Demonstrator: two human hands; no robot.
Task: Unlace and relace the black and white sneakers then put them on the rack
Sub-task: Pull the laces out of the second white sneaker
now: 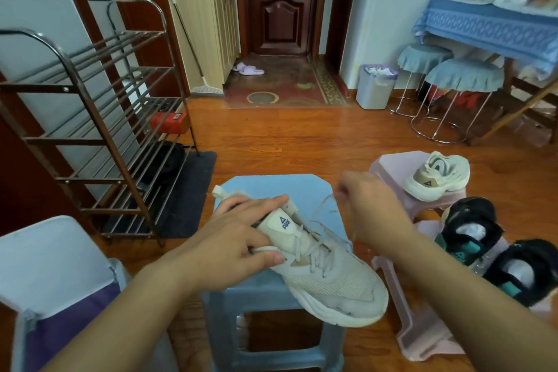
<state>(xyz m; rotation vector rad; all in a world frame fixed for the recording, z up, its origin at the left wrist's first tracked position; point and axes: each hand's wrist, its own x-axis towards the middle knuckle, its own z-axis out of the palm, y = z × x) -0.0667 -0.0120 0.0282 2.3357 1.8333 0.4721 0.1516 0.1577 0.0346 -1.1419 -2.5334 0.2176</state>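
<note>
A cream-white sneaker (329, 275) lies on a blue plastic stool (271, 187), toe pointing toward the lower right. My left hand (238, 238) grips its collar and tongue, with one lace loop under the fingers. My right hand (365, 205) is raised above the stool's right edge and pinches the thin lace (320, 205), which runs up from the eyelets. The matching cream sneaker (437, 178) stands on a pink stool (392, 163) at the right. Two black sneakers with teal parts (471, 226) (525, 275) sit on a second, tipped pink stool (419, 332).
A metal shoe rack (99, 130) stands at the left on a dark mat, with a red box and dark items on its shelves. A grey chair (60, 251) is at the lower left. Round stools, a bin (374, 87) and a covered table stand at the right.
</note>
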